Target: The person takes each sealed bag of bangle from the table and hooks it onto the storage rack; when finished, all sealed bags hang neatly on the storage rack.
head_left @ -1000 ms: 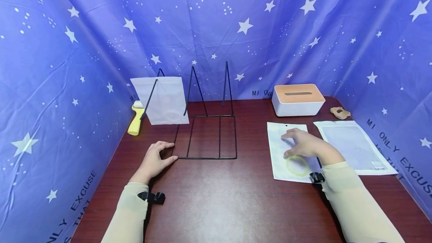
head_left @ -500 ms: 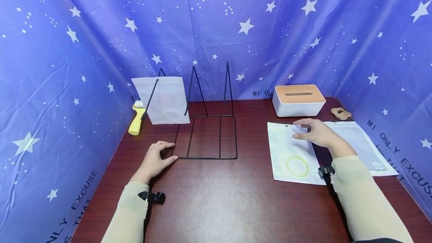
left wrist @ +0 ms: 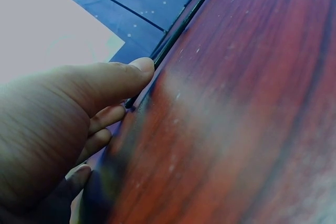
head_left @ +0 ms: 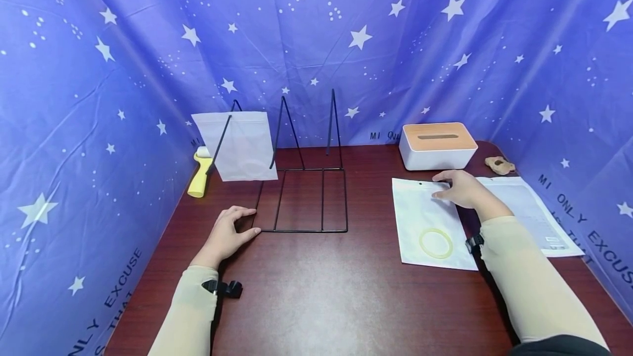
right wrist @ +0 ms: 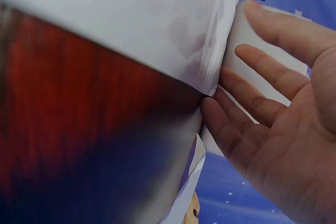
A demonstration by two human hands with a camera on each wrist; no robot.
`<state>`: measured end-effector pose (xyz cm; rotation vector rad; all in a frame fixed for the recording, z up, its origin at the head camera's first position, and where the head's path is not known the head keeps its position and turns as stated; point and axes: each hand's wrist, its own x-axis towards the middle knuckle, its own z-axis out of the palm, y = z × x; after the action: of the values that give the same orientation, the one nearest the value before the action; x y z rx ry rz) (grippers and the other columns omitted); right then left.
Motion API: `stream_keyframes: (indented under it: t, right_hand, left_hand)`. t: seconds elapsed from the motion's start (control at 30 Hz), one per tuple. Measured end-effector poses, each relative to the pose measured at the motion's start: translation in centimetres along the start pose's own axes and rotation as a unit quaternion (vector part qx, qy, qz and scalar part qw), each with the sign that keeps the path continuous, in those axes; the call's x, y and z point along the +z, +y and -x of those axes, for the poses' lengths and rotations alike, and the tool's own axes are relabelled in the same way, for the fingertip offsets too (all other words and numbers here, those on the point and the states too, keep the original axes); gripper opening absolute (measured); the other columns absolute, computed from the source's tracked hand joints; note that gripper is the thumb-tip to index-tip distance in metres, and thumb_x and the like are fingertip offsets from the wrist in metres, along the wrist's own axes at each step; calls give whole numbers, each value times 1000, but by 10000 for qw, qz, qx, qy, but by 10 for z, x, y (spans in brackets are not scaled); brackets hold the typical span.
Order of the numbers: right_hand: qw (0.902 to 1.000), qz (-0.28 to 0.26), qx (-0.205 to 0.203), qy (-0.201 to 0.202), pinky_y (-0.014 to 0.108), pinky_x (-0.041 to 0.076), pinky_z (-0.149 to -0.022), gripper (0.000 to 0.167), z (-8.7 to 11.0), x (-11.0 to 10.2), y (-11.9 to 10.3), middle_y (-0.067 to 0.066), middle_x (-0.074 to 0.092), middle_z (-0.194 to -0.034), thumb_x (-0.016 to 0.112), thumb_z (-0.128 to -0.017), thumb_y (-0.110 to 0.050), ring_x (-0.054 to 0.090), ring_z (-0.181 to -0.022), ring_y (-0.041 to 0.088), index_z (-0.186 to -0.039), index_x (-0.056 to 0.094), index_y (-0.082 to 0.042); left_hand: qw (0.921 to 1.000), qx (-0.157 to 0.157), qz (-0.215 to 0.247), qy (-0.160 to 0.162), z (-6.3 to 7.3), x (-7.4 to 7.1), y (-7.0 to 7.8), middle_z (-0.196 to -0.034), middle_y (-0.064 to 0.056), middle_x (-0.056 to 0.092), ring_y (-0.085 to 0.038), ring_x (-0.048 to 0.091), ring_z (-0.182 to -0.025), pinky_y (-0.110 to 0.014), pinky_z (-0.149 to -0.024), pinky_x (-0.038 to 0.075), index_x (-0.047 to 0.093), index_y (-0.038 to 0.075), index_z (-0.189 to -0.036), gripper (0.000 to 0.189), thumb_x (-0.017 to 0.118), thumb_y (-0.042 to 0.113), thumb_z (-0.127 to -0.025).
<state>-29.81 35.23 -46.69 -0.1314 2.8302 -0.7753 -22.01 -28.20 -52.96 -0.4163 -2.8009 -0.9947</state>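
My left hand (head_left: 225,238) holds the near left corner of a black wire rack (head_left: 306,231), thumb at the front bar and fingers at the side bar. In the left wrist view the thumb (left wrist: 123,74) lies against the bar. A white zip pouch (head_left: 244,147) stands upright in the rack's left slot. On the right, my right hand (head_left: 462,188) is at the top right edge of a flat white pouch (head_left: 415,218) with a pale yellow ring (head_left: 436,243) showing on it. Its fingers are spread at the pouch's top edge in the right wrist view.
Another white pouch (head_left: 524,202) lies farther right, partly behind the right hand. A white tissue box (head_left: 437,158) with a wooden lid stands at the back, a small brown object (head_left: 500,166) beside it. Left of the rack is a yellow lint roller (head_left: 199,177). Starry blue cloth surrounds the table.
My right hand has moved from above the middle of the flat pouch to its top right edge, uncovering the yellow ring. The left hand and the rack have stayed still.
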Motion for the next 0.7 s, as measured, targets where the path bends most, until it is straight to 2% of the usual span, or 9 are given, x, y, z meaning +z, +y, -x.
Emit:
stream_keyframes:
  t: [0.1, 0.33, 0.47, 0.7]
  right_hand:
    - [9999, 57, 100, 53, 63, 43, -101, 57, -2, 2, -2, 32, 52, -145, 84, -89, -23, 53, -121, 43, -137, 63, 0]
    - [9997, 53, 67, 210, 59, 48, -97, 56, -1, 4, -6, 30, 60, -134, 87, -84, -11, 56, -117, 43, -132, 64, 4]
    - [9993, -45, 180, 317, 52, 50, -87, 51, -1, 5, -5, 25, 63, -118, 86, -83, -9, 57, -104, 38, -128, 65, 3]
    - [9984, -309, 341, 328, 37, 50, -69, 28, -2, 6, -3, 8, 64, -92, 85, -85, -9, 57, -86, 27, -110, 75, 0]
  left_hand:
    - [10000, 43, -10, 23, 0, 0, 0, -131, -7, 65, -34, 49, -128, -54, -110, 38, 70, 10, -135, 53, 87, 28, -88]
    - [10000, 54, -15, 30, 0, 0, 1, -130, -8, 64, -34, 49, -128, -54, -110, 38, 70, 9, -135, 53, 87, 27, -88]
    - [10000, 37, -20, 31, 0, 0, 1, -130, -8, 64, -34, 49, -129, -54, -110, 38, 70, 9, -135, 53, 87, 27, -88]
    - [10000, -48, -8, -9, 1, 0, 1, -130, -7, 64, -33, 48, -130, -55, -110, 38, 70, 10, -135, 52, 87, 28, -89]
